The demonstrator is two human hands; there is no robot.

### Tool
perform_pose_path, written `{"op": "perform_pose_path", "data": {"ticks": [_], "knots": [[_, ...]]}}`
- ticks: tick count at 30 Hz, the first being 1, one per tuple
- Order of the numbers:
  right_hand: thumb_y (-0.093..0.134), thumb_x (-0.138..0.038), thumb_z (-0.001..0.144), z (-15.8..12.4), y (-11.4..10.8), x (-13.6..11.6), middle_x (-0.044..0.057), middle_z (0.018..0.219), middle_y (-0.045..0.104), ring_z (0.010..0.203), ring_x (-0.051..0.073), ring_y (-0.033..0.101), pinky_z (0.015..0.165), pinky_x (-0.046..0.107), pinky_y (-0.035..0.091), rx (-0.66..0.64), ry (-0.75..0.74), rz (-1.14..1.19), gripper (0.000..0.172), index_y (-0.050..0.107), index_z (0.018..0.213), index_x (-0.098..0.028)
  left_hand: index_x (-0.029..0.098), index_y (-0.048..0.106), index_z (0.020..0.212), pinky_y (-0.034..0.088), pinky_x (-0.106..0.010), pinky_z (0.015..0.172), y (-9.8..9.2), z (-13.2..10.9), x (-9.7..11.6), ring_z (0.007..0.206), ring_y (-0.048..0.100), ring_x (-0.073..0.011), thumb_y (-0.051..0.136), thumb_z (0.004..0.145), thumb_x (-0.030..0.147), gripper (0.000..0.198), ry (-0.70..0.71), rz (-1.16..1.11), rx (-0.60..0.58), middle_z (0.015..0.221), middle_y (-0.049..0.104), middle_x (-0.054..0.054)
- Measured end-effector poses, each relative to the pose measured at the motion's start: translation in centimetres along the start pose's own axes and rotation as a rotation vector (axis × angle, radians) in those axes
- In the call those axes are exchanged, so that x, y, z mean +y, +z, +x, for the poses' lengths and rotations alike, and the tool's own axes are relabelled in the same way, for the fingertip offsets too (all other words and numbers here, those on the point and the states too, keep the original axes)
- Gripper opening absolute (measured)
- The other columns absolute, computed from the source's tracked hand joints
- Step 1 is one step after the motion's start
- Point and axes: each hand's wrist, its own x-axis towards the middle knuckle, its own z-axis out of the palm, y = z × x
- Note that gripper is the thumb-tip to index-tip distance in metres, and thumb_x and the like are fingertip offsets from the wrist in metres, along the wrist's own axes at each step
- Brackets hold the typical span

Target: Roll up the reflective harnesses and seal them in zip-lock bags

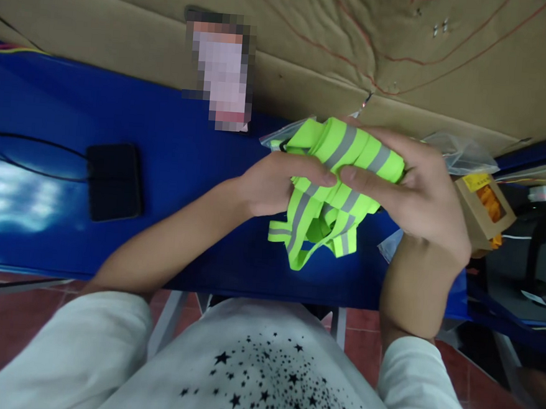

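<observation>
Both hands grip a folded bundle of neon-yellow reflective straps (pixel 346 153) with grey stripes, held above the blue table. My left hand (pixel 279 183) closes on the bundle's left side, its thumb lying across the front. On the right side my right hand (pixel 415 183) wraps round it, thumb pressed on top and fingers behind, mostly hidden. Loose strap ends hang in loops below the hands. Behind the bundle's upper left shows part of a clear plastic bag (pixel 282 133).
A black box-shaped device (pixel 114 182) with cables lies at left on the blue table (pixel 175 129). Behind stands a brown panel (pixel 126 32) with red wires and a pixelated item. At right are a cardboard box (pixel 482 210), another clear bag (pixel 463 152) and black equipment.
</observation>
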Motion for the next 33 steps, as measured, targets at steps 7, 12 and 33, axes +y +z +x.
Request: {"op": "perform_pose_path", "data": {"ticks": [7, 12, 33], "knots": [[0.079, -0.038, 0.084, 0.4, -0.2, 1.3, -0.001, 0.113, 0.078, 0.107, 0.028, 0.073, 0.096, 0.048, 0.063, -0.026, 0.042, -0.015, 0.033, 0.074, 0.114, -0.026, 0.02, 0.072, 0.103, 0.061, -0.039, 0.091, -1.6, 0.7, -0.9, 0.112, 0.072, -0.0329, 0.072, 0.07, 0.033, 0.036, -0.044, 0.049, -0.065, 0.095, 0.078, -0.005], [0.077, -0.033, 0.087, 0.3, -0.4, 0.9, -0.002, 0.118, 0.078, 0.108, 0.025, 0.074, 0.1, 0.041, 0.062, -0.022, -0.074, -0.106, 0.032, 0.074, 0.118, -0.027, 0.019, 0.071, 0.105, 0.06, -0.045, 0.094, -1.5, 0.7, -1.5, 0.111, 0.072, -0.0353, 0.076, 0.07, 0.035, 0.039, -0.012, 0.025, -0.043, 0.104, 0.078, -0.008], [0.062, -0.025, 0.097, -2.6, 4.5, 2.3, 0.0, 0.134, 0.07, 0.126, 0.024, 0.065, 0.111, 0.045, 0.055, 0.169, -0.111, -0.193, 0.037, 0.066, 0.133, -0.032, 0.019, 0.067, 0.12, 0.057, -0.044, 0.101, -3.0, -2.9, -6.7, 0.125, 0.066, -0.0359, 0.071, 0.073, 0.074, 0.072, 0.008, -0.188, 0.068, 0.115, 0.077, -0.012]]}}
